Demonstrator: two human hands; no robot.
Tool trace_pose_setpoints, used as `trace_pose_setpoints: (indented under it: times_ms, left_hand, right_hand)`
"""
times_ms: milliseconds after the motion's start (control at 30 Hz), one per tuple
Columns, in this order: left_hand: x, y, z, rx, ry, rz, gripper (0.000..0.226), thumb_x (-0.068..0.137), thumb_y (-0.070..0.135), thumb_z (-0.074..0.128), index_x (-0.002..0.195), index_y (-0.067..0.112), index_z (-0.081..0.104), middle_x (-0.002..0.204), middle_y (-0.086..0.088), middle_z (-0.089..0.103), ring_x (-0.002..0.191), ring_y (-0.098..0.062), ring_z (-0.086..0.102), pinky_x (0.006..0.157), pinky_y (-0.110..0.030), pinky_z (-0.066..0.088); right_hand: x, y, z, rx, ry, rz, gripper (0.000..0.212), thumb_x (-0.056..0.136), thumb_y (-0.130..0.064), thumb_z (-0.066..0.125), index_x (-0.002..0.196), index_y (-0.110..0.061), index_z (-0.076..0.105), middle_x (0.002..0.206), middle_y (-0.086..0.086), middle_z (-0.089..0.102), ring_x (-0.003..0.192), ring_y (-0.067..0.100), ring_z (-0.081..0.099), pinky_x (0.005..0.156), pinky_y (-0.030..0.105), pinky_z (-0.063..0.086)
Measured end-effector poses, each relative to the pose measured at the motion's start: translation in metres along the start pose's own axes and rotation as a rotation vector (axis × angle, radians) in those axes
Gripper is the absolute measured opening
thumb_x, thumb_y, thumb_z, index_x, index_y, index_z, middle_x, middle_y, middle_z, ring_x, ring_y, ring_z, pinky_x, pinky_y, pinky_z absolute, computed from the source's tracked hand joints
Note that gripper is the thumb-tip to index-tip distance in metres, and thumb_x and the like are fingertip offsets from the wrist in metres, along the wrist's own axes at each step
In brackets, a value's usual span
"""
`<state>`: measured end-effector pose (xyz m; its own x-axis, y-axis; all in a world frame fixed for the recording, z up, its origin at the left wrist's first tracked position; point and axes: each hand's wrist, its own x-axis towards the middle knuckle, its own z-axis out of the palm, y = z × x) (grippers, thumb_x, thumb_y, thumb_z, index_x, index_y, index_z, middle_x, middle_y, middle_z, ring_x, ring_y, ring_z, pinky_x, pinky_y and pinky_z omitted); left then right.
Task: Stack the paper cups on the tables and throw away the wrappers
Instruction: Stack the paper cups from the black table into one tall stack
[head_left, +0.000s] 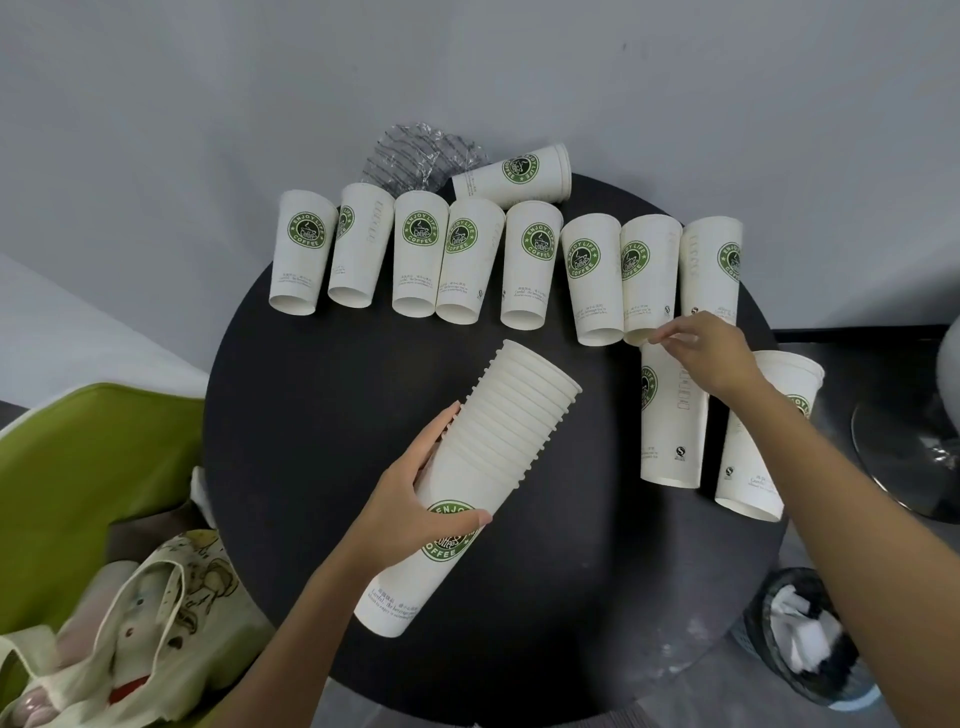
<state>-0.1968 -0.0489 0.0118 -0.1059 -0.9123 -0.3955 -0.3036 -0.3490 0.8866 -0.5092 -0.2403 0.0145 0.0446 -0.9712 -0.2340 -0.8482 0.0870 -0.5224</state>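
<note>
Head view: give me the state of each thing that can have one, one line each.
stack of cups: nested, tilted, gripped by the left hand.
row of cups: separate, not yet stacked.
right hand: fingertips at one row cup's narrow end; grip unclear.
wrapper: crumpled, behind the row.
bin: holds white waste.

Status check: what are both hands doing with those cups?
Left hand grips cup stack. Right hand pinches near end of row cup. Nothing in the way.

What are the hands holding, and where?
Left hand grips the cup stack around its middle. Right hand fingertips reach the lower end of a row cup; grip unclear.
</note>
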Motion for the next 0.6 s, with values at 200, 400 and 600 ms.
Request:
trace_pose_setpoints:
  times_ms: [200,400,600]
  left_hand:
    - [0.005,0.0,0.007,0.001,0.0,0.002,0.107,0.057,0.038,0.087,0.143,0.056,0.026,0.138,0.023,0.051,0.123,-0.005,0.055,0.098,-0.034,0.052]
    - [0.01,0.001,0.013,0.008,0.0,-0.008,0.106,0.058,0.037,0.087,0.142,0.058,0.026,0.137,0.024,0.051,0.123,-0.006,0.055,0.1,-0.037,0.052]
    - [0.011,0.002,0.015,0.017,-0.001,-0.008,0.108,0.057,0.04,0.087,0.143,0.056,0.025,0.138,0.025,0.05,0.124,-0.007,0.055,0.099,-0.038,0.052]
  right_hand:
    - [0.0,0.0,0.0,-0.062,-0.036,-0.006,0.016,0.093,-0.018,0.056,0.092,-0.02,0.073,0.112,0.006,0.062,0.113,0.026,0.054,0.097,0.041,0.042]
    - [-0.001,-0.001,-0.001,-0.03,-0.05,-0.019,0.018,0.093,-0.016,0.056,0.084,-0.021,0.071,0.096,-0.004,0.061,0.107,0.023,0.057,0.102,0.047,0.036]
    - [-0.01,-0.009,-0.004,0.104,-0.127,-0.045,0.019,0.094,-0.006,0.053,0.09,-0.009,0.071,0.106,-0.005,0.059,0.083,-0.007,0.054,0.073,-0.007,0.032]
